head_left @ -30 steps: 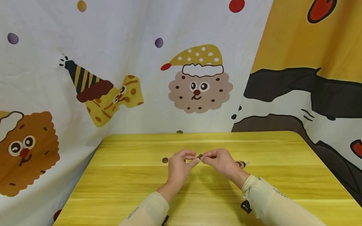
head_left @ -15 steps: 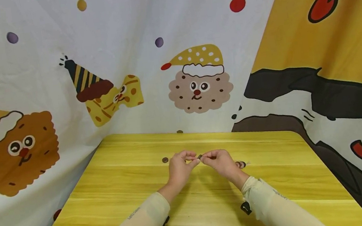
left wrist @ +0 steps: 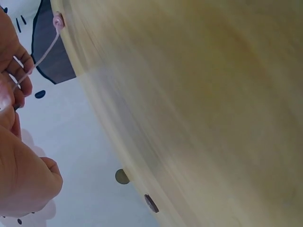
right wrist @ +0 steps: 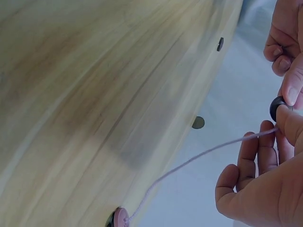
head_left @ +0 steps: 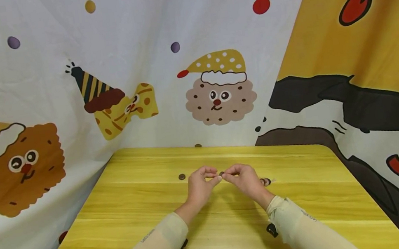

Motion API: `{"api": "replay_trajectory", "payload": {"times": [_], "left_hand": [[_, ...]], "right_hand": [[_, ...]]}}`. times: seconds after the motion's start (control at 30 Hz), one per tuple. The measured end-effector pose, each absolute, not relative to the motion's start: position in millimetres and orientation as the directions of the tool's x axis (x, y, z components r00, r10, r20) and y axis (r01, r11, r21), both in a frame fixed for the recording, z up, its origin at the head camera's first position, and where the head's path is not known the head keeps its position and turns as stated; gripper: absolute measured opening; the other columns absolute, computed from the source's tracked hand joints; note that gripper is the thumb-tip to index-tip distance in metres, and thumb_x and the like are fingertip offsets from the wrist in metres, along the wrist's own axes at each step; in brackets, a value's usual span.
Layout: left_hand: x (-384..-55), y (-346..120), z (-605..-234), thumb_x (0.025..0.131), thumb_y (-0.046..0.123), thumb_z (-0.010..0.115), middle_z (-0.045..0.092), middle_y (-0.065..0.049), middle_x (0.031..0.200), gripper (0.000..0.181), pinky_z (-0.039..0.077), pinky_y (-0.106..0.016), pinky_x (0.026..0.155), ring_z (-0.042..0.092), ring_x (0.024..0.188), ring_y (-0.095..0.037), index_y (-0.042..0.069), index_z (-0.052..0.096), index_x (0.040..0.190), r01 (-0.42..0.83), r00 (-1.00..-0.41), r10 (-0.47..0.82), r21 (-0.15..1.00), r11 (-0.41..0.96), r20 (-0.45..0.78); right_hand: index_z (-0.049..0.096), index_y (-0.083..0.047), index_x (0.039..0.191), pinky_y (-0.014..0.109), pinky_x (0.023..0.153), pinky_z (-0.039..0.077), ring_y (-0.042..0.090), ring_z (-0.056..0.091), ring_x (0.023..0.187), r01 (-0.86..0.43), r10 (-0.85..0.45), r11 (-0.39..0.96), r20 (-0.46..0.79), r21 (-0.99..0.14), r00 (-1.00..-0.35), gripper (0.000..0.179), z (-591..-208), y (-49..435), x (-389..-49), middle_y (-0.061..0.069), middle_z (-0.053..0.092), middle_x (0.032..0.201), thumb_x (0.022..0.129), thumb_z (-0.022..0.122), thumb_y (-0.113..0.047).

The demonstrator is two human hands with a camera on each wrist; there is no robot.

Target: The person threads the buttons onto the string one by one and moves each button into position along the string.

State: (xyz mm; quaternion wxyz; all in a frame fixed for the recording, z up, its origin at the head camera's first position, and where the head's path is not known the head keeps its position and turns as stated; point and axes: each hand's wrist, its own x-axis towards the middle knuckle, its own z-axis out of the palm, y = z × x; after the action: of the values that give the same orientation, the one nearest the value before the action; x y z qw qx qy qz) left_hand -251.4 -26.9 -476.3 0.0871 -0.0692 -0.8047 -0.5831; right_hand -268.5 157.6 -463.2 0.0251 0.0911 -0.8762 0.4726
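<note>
Above the table's middle, my left hand (head_left: 198, 187) and right hand (head_left: 245, 180) meet at their fingertips. Between them is a small dark button (right wrist: 277, 109), pinched by the left thumb and finger. A thin pinkish string (right wrist: 199, 155) runs into the right hand's pinch, close against the button; whether it passes through the hole is hidden by the fingers. The string's other end joins a pink button (right wrist: 121, 216) with a dark one against it, lying on the table right of the right hand. Another dark button (head_left: 182, 177) lies left of the left hand.
The wooden table (head_left: 136, 190) ends at a patterned cloth (head_left: 151, 35) hung behind and at both sides. A brownish dot (head_left: 198, 145) on the cloth shows just past the far edge. Dark straps (head_left: 272, 230) hang below the sleeves.
Both hands stay nearly in place at the fingertips. The dark button between them has turned slightly, showing more of its face. The things on the table have not moved.
</note>
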Motion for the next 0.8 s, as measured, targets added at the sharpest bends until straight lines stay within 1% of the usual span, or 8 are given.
{"api": "replay_trajectory", "payload": {"times": [0.2,0.3,0.33,0.43,0.6,0.7,0.73,0.8], "left_hand": [[-253,-30,-476,0.098,0.021,0.081,0.082,-0.003,0.106,0.021,0.058,-0.031,0.079,0.076,0.103,-0.028,0.017,0.074,0.117,0.189,-0.982,0.063,0.949,0.252,0.179],[-256,-34,-477,0.104,0.027,0.073,0.082,-0.004,0.111,0.027,0.059,-0.044,0.097,0.076,0.113,-0.029,0.016,0.07,0.128,0.107,-0.989,0.115,0.98,0.168,0.088],[-257,-35,-477,0.105,0.028,0.072,0.082,-0.005,0.113,0.031,0.056,-0.05,0.105,0.074,0.118,-0.031,0.014,0.068,0.132,0.066,-0.99,0.132,0.989,0.136,0.048],[-260,-38,-475,0.106,0.03,0.071,0.078,-0.01,0.123,0.039,0.046,-0.063,0.116,0.07,0.124,-0.031,0.009,0.065,0.138,-0.062,-0.985,0.155,0.994,0.085,-0.074],[-262,-40,-469,0.1,0.027,0.079,0.074,-0.015,0.131,0.048,0.05,-0.057,0.106,0.064,0.105,-0.021,0.006,0.065,0.141,-0.171,-0.97,0.155,0.98,0.1,-0.185],[-262,-40,-468,0.098,0.025,0.08,0.074,-0.016,0.129,0.046,0.05,-0.059,0.106,0.066,0.107,-0.025,0.005,0.065,0.138,-0.168,-0.972,0.151,0.981,0.095,-0.181],[-262,-40,-468,0.098,0.025,0.08,0.074,-0.017,0.128,0.045,0.049,-0.061,0.11,0.067,0.114,-0.027,0.006,0.065,0.137,-0.163,-0.974,0.147,0.983,0.086,-0.175],[-261,-39,-468,0.098,0.024,0.081,0.074,-0.017,0.125,0.043,0.048,-0.063,0.112,0.069,0.116,-0.03,0.006,0.066,0.134,-0.147,-0.979,0.132,0.987,0.069,-0.155]], "right_hand": [[0.079,-0.015,0.12,0.032,0.084,0.062,0.018,0.072,0.104,-0.241,-0.208,0.538,0.149,-0.808,-0.967,0.019,-464,162,-269,0.0,0.08,0.112,0.101,0.076,-0.02],[0.079,-0.014,0.117,0.037,0.087,0.063,0.022,0.074,0.106,-0.293,-0.247,0.559,0.181,-0.776,-0.952,0.017,-464,164,-269,-0.001,0.08,0.11,0.102,0.075,-0.019],[0.079,-0.015,0.116,0.037,0.087,0.063,0.022,0.074,0.106,-0.314,-0.256,0.569,0.2,-0.76,-0.946,0.016,-465,164,-269,-0.002,0.08,0.109,0.101,0.075,-0.019],[0.08,-0.018,0.113,0.036,0.087,0.063,0.021,0.076,0.104,-0.385,-0.295,0.6,0.254,-0.701,-0.921,0.013,-466,165,-269,-0.004,0.081,0.108,0.1,0.076,-0.018],[0.08,-0.025,0.107,0.029,0.085,0.061,0.016,0.076,0.101,-0.46,-0.354,0.614,0.297,-0.641,-0.887,0.012,-467,164,-269,-0.009,0.08,0.104,0.1,0.076,-0.017],[0.079,-0.022,0.111,0.029,0.083,0.061,0.017,0.075,0.101,-0.463,-0.352,0.625,0.303,-0.628,-0.886,0.012,-468,164,-269,-0.008,0.079,0.105,0.1,0.076,-0.019],[0.079,-0.02,0.113,0.029,0.081,0.06,0.018,0.075,0.099,-0.461,-0.349,0.63,0.303,-0.625,-0.887,0.014,-468,163,-269,-0.007,0.079,0.105,0.1,0.077,-0.019],[0.078,-0.017,0.118,0.029,0.077,0.059,0.02,0.075,0.097,-0.448,-0.337,0.643,0.296,-0.621,-0.894,0.018,-469,163,-269,-0.005,0.078,0.105,0.101,0.076,-0.022]]}}
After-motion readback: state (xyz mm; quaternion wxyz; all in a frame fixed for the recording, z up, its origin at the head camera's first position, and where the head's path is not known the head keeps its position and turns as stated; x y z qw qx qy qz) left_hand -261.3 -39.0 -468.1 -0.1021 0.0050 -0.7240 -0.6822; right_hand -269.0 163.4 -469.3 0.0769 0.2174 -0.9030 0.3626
